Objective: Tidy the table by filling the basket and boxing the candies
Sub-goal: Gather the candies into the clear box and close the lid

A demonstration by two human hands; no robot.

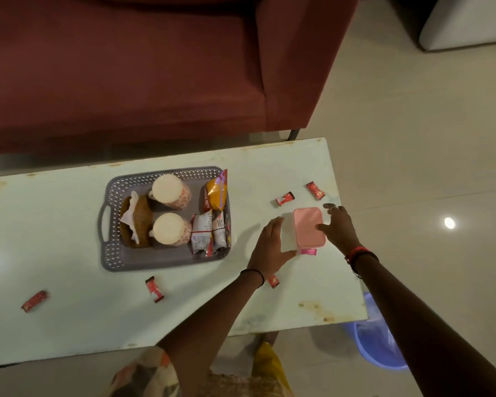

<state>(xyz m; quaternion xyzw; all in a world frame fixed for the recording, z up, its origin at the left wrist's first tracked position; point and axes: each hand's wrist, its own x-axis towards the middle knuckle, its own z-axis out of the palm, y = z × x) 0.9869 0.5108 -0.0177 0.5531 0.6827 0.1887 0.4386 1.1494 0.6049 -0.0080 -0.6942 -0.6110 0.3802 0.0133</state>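
Observation:
A small white box with a pink lid stands on the right part of the table. My left hand grips its white left side. My right hand rests on the lid's right edge, fingers spread. Red-wrapped candies lie loose: two beyond the box, one pink wrapper at the box's near edge, one under my left wrist, and two at the front left. The grey basket holds two upturned cups, a brown napkin holder and snack packets.
The pale table has its right edge just beyond my right hand. A dark red sofa stands behind the table. A blue bucket sits on the floor at the table's near right corner.

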